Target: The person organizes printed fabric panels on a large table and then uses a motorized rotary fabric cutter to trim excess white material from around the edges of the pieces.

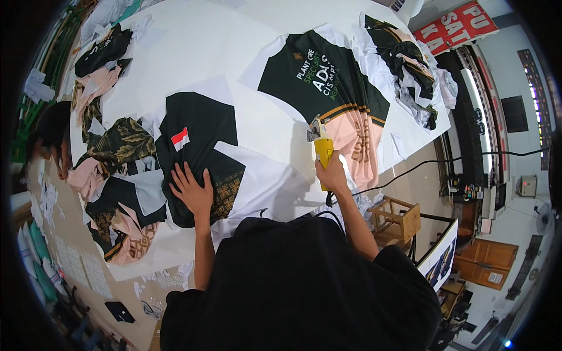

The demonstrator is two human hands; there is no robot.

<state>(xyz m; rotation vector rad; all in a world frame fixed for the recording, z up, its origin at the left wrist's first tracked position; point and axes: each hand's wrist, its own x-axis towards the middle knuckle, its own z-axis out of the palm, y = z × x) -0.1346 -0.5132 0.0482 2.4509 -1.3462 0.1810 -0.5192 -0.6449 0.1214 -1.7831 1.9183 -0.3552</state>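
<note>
My left hand lies with spread fingers on a dark green fabric panel that carries a small red and white patch and a gold pattern. In my right hand is a yellow electric fabric cutter, its metal head pointing away from me. That head stands at the left edge of a printed shirt panel, dark green above and pink below with an orange stripe between. White margin paper or cloth shows around both panels. The fingers of my right hand wrap round the cutter's body.
Heaped cut pieces lie along the table's left side, and another pile lies at the far right. A black cord runs right from the cutter. Right of me stands a wooden stool. Another person's hand shows at far left.
</note>
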